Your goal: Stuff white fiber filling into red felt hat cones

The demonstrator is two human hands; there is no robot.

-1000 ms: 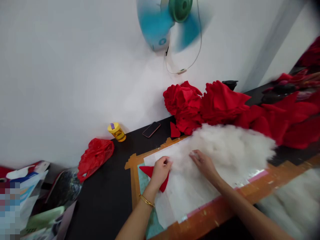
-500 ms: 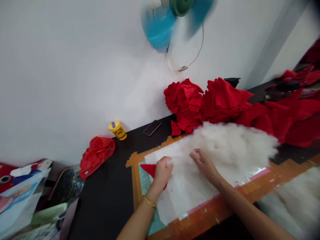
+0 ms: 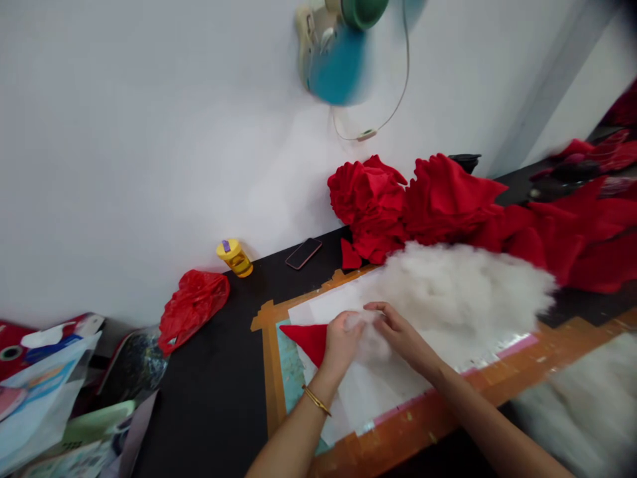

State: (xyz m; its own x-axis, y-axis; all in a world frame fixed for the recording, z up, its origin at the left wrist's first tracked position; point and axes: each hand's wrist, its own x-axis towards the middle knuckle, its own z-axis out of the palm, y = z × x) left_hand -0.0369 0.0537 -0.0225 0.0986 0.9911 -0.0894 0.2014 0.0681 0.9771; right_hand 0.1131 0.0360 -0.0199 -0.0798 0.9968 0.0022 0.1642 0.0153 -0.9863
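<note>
My left hand (image 3: 342,344) and my right hand (image 3: 402,333) come close together over a white sheet (image 3: 348,405). A tuft of white fibre stuffing (image 3: 365,320) is pinched between the fingers of both. Partly under my left hand lies a pointed red fabric piece (image 3: 307,340), its tip toward the left; the rest of it is hidden by the hand. Just beyond my right hand spreads a big fluffy heap of the same stuffing (image 3: 468,292).
Red fabric piles (image 3: 368,199) line the wall side. A phone (image 3: 303,253), a yellow-lidded container (image 3: 235,258) and a red plastic bag (image 3: 194,305) sit on the black table (image 3: 213,398). Boxes and papers (image 3: 44,398) crowd the left. A fan (image 3: 343,60) spins above. More stuffing (image 3: 587,405) lies lower right.
My left hand has moved right, baring more of the red fabric piece. My right hand has shifted slightly left and down, so the hands now nearly meet at the stuffing tuft.
</note>
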